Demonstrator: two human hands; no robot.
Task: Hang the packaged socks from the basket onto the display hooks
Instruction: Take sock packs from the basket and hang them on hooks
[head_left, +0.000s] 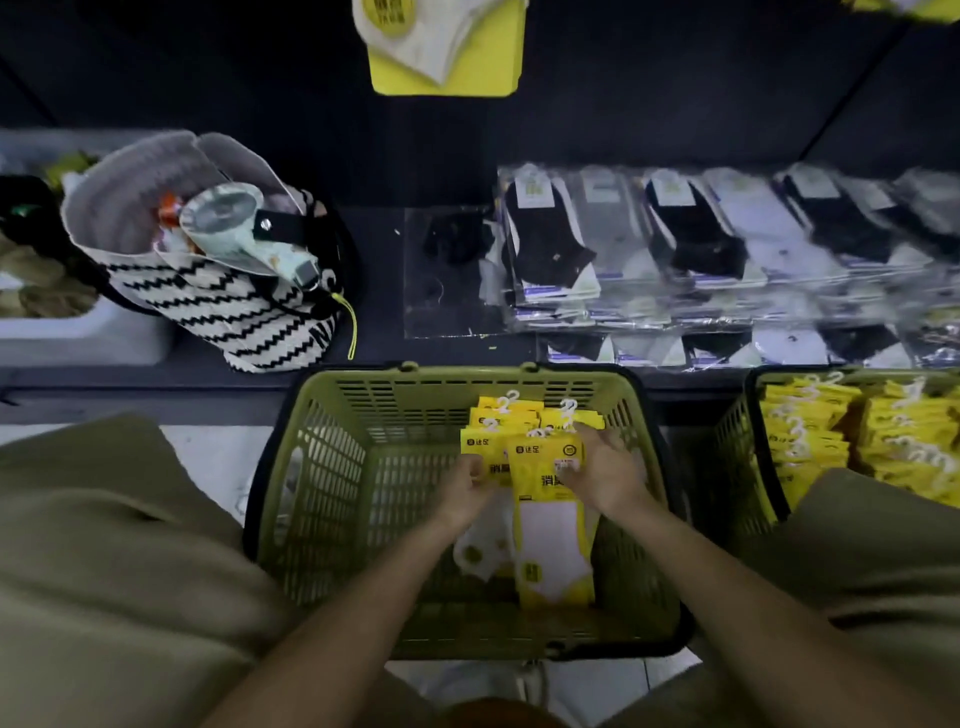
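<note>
In the head view, both hands were inside the green basket (332, 467): the left hand (470, 480) and right hand (605, 470) each gripped the edges of the yellow sock packs (545, 457) standing toward its right side. At the far top one hung pack (447, 52) showed, and a second basket (737, 441) stood to the right.

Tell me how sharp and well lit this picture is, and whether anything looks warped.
Head view: dim overall; yellow sock packs in the green basket fairly sharp; clear-bagged socks on the shelf smeared, with glare on plastic; straight edges bow near the borders.
</note>
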